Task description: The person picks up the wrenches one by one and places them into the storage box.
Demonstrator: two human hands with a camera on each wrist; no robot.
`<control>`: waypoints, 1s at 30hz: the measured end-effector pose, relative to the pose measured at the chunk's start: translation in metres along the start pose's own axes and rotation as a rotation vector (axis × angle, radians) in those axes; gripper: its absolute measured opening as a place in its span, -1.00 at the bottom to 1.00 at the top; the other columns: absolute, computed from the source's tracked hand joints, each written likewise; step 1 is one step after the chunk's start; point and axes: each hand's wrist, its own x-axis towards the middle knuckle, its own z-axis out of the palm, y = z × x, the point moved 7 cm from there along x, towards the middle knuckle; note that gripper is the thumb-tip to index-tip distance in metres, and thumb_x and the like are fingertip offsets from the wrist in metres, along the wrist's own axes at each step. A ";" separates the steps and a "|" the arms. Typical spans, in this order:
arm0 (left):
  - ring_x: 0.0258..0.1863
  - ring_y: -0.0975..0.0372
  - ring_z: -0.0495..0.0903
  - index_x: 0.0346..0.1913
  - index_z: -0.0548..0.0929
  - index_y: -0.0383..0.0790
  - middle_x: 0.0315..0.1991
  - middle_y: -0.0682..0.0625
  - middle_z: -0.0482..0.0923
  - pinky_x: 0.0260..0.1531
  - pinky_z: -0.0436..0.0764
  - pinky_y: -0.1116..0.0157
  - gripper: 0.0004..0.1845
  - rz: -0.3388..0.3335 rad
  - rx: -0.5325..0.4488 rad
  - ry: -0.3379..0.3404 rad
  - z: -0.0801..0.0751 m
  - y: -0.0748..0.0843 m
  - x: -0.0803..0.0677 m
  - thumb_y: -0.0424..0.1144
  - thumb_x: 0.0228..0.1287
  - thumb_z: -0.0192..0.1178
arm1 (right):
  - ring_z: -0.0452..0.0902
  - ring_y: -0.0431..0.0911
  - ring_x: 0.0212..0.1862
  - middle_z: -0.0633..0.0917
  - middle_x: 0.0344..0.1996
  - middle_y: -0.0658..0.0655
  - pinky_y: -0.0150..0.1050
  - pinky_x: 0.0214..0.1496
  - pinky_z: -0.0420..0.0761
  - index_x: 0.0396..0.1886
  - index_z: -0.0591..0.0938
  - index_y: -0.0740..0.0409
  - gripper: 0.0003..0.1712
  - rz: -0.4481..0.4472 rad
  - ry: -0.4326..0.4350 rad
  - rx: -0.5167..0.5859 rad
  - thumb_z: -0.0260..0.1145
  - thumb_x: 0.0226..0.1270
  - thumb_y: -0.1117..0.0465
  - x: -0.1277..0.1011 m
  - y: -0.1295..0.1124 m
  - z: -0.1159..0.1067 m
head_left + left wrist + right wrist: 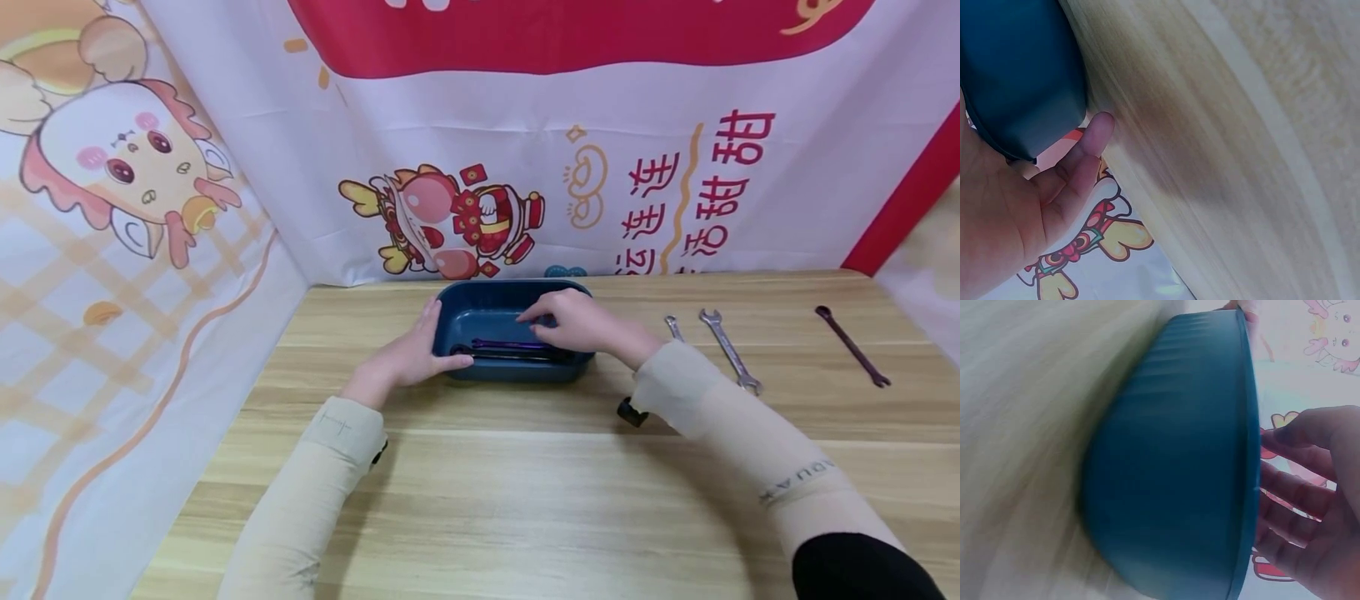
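Left hand [408, 358] flat against the left end of the blue tub [513, 333], fingers straight and laid along the wall, thumb by the near corner; bracing, not gripping. Right hand [573, 321] low over the right half of the tub, fingers loosely spread and dipped inside, clamped on nothing that shows. Hard to say from the head view whether those fingertips touch the purple wrench [510, 343] or only hover above it.

Purple wrench lying lengthwise on the tub's floor, close beside a darker tool [510, 355] nearer the front wall. Out on the wooden table [525, 500], well to the right: a small silver wrench [673, 327], a longer silver wrench [730, 350] just beside it, and a dark wrench [852, 346] further off.

Risks, as a judgement:
- Light tub, held from one end only; a sideways push from the right hand likely to slide or swivel it across the smooth table.
- Two slim tools lying tight together; easy to pinch both, or the wrong one, and drop it with a clatter.
- Right sleeve resting close to the small silver wrench; a careless drag of the forearm could knock it out of line.
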 end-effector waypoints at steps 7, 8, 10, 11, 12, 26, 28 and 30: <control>0.62 -0.08 -0.18 0.66 -0.39 -0.11 0.67 -0.06 -0.47 0.48 0.08 -0.15 0.29 0.007 0.001 0.001 -0.001 0.003 0.003 0.38 0.26 0.26 | 0.63 0.05 0.11 0.73 0.07 0.17 0.04 0.21 0.61 0.13 0.76 0.16 -0.69 -0.017 0.072 0.017 0.34 0.45 0.27 -0.016 0.002 -0.008; 0.62 -0.08 -0.19 0.66 -0.40 -0.11 0.67 -0.07 -0.47 0.48 0.07 -0.16 0.29 0.010 0.007 -0.001 -0.001 0.003 0.004 0.39 0.26 0.25 | 0.63 0.05 0.09 0.73 0.06 0.18 0.04 0.20 0.61 0.12 0.76 0.17 -0.69 -0.021 0.089 0.025 0.35 0.44 0.28 -0.019 0.002 -0.009; 0.62 -0.09 -0.20 0.65 -0.41 -0.12 0.67 -0.08 -0.47 0.48 0.06 -0.17 0.30 0.010 0.013 -0.005 0.000 0.002 0.004 0.39 0.26 0.25 | 0.64 0.05 0.00 0.74 0.04 0.18 0.00 0.09 0.65 0.11 0.77 0.17 -0.70 -0.029 0.118 0.033 0.35 0.42 0.30 -0.022 0.002 -0.012; 0.62 -0.09 -0.20 0.65 -0.41 -0.13 0.67 -0.09 -0.47 0.48 0.06 -0.17 0.30 0.008 0.013 -0.005 0.000 0.002 0.004 0.38 0.26 0.25 | 0.64 0.04 -0.09 0.74 0.03 0.18 -0.03 0.01 0.66 0.10 0.77 0.17 -0.70 -0.031 0.130 0.042 0.36 0.42 0.30 -0.023 0.002 -0.013; 0.62 -0.10 -0.20 0.65 -0.41 -0.13 0.67 -0.10 -0.47 0.48 0.06 -0.17 0.30 0.006 0.010 -0.005 0.001 0.002 0.003 0.38 0.27 0.26 | 0.62 0.04 -0.15 0.74 0.03 0.18 -0.07 -0.06 0.65 0.10 0.77 0.17 -0.70 -0.032 0.139 0.049 0.35 0.42 0.31 -0.025 0.002 -0.013; 0.62 -0.10 -0.18 0.65 -0.42 -0.10 0.67 -0.07 -0.45 0.47 0.09 -0.19 0.30 0.006 -0.018 0.011 -0.001 -0.002 0.004 0.36 0.26 0.27 | 0.59 -0.07 -0.21 0.74 0.01 0.17 -0.18 -0.25 0.64 0.20 0.72 0.14 -0.65 0.091 0.160 0.093 0.29 0.48 0.31 -0.047 0.019 -0.034; 0.62 -0.09 -0.19 0.65 -0.42 -0.10 0.67 -0.07 -0.46 0.47 0.08 -0.18 0.30 0.007 -0.017 0.009 0.000 -0.003 0.004 0.37 0.26 0.27 | 0.61 -0.06 -0.19 0.74 0.02 0.18 -0.16 -0.23 0.67 0.21 0.71 0.15 -0.65 0.102 0.157 0.099 0.29 0.48 0.31 -0.051 0.022 -0.036; 0.62 -0.09 -0.20 0.65 -0.42 -0.10 0.67 -0.07 -0.47 0.48 0.07 -0.17 0.30 0.011 -0.016 0.006 0.001 -0.002 0.004 0.37 0.26 0.27 | 0.63 -0.04 -0.16 0.74 0.02 0.20 -0.13 -0.17 0.69 0.21 0.71 0.17 -0.65 0.110 0.155 0.101 0.28 0.48 0.32 -0.056 0.025 -0.037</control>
